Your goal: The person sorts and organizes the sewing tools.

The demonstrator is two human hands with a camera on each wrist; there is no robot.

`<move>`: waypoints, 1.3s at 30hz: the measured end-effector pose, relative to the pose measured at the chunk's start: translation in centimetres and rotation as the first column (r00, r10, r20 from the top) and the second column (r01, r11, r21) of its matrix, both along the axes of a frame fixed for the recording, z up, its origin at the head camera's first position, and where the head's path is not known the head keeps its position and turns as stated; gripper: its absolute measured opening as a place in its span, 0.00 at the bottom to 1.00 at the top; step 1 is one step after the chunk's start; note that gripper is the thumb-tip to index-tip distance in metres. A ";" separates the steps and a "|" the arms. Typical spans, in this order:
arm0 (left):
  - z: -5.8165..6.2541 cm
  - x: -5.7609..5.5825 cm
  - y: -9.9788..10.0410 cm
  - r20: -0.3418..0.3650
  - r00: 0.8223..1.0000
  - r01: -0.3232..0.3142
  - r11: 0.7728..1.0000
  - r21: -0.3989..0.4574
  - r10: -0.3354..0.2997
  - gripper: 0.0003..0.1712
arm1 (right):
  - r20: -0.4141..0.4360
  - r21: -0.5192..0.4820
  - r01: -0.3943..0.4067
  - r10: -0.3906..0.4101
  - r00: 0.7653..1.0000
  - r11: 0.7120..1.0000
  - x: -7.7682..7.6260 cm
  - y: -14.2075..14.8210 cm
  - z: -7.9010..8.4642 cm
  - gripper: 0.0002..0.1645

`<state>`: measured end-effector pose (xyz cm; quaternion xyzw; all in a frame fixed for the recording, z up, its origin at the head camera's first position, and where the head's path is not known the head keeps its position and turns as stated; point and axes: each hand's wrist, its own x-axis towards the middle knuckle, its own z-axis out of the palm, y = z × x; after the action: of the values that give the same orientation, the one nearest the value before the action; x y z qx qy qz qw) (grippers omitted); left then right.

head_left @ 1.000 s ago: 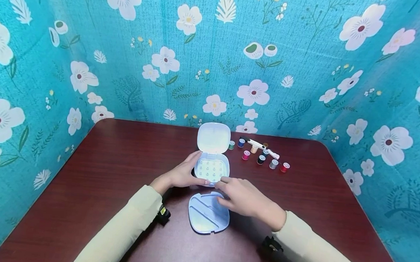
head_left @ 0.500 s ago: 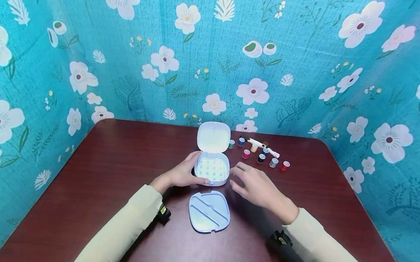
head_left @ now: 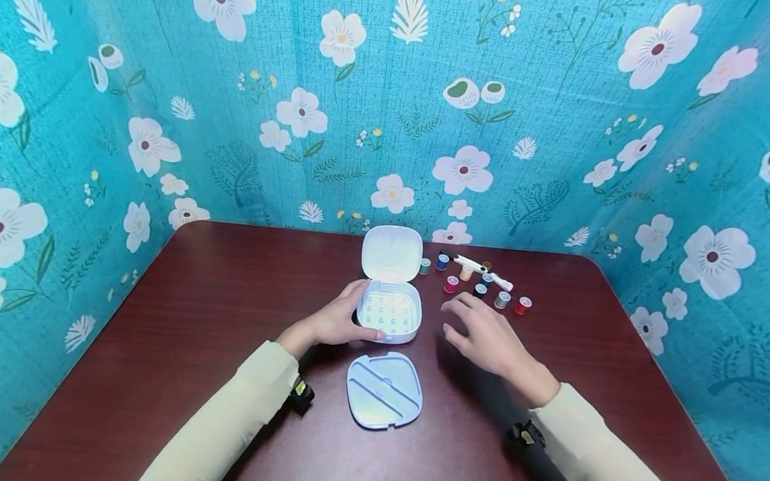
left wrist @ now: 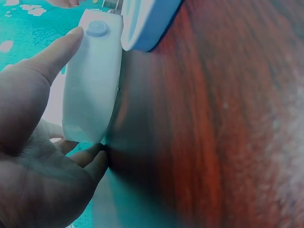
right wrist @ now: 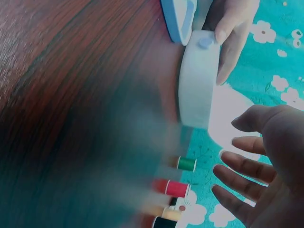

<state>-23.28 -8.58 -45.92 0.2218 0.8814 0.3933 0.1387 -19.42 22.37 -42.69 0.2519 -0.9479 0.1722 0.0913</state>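
Observation:
A small pale-blue sewing box (head_left: pixel 405 337) stands on the table with its hinged lid (head_left: pixel 392 254) raised at the back. Inside lies a light insert with rows of small pegs. My left hand (head_left: pixel 339 318) grips the box at its left side; in the left wrist view the thumb lies on the front wall beside the round button (left wrist: pixel 97 28). Some of its fingers are hidden behind the box. To the right of the box, my right hand (head_left: pixel 488 339) hovers with nothing in it, its fingers loosely bent and apart from the thumb.
A flat pale-blue tray (head_left: pixel 384 393) with diagonal ridges lies in front of the box. Behind the right hand stand several thread spools, among them a pink spool (head_left: pixel 451 284) and a red spool (head_left: pixel 523 305). A slim white tool (head_left: pixel 469 264) lies among them. A floral curtain hangs behind.
My right hand has drawn away from the box's front edge to the right, towards the spools. The left hand keeps its grip, and box and tray stay put.

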 end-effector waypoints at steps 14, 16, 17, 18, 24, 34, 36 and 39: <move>-0.2 -0.2 -0.1 -0.005 1.000 0.008 1.000 0.002 -0.008 0.68 | 0.029 -0.089 0.123 -0.121 0.992 0.988 -0.8 3.0 -0.1 0.21; -0.2 -0.3 -0.1 -0.007 1.000 0.010 1.000 0.000 -0.010 0.68 | 0.019 -0.092 0.134 -0.133 0.991 0.987 -0.8 3.3 0.0 0.21; -0.2 -0.3 -0.1 -0.007 1.000 0.010 1.000 -0.003 -0.010 0.69 | 0.013 -0.093 0.141 -0.140 0.990 0.986 -0.9 3.5 0.0 0.21; -0.2 -0.3 -0.1 -0.007 1.000 0.010 1.000 -0.004 -0.010 0.69 | 0.007 -0.093 0.149 -0.149 0.989 0.984 -0.9 3.7 0.0 0.21; -0.4 -0.4 -0.1 -0.003 1.000 0.012 1.000 -0.003 -0.012 0.69 | 0.009 -0.121 0.216 -0.217 0.976 0.969 -1.1 4.8 0.1 0.20; -0.2 -0.2 -0.1 0.002 1.000 0.013 1.000 0.005 -0.013 0.69 | -0.011 -0.137 0.274 -0.278 0.961 0.952 -1.6 6.6 -0.5 0.17; -0.2 -0.2 -0.1 -0.001 1.000 0.014 1.000 0.006 -0.014 0.68 | -0.021 -0.135 0.286 -0.291 0.956 0.949 -1.6 6.8 -0.5 0.18; -0.2 -0.3 -0.1 -0.001 1.000 0.015 1.000 0.007 -0.015 0.68 | -0.026 -0.137 0.306 -0.313 0.950 0.942 -1.8 7.2 -0.5 0.21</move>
<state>-23.54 -8.70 -46.09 0.2289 0.8784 0.3952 0.1406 -21.23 29.58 -43.17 0.0973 -0.9599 0.2114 0.1561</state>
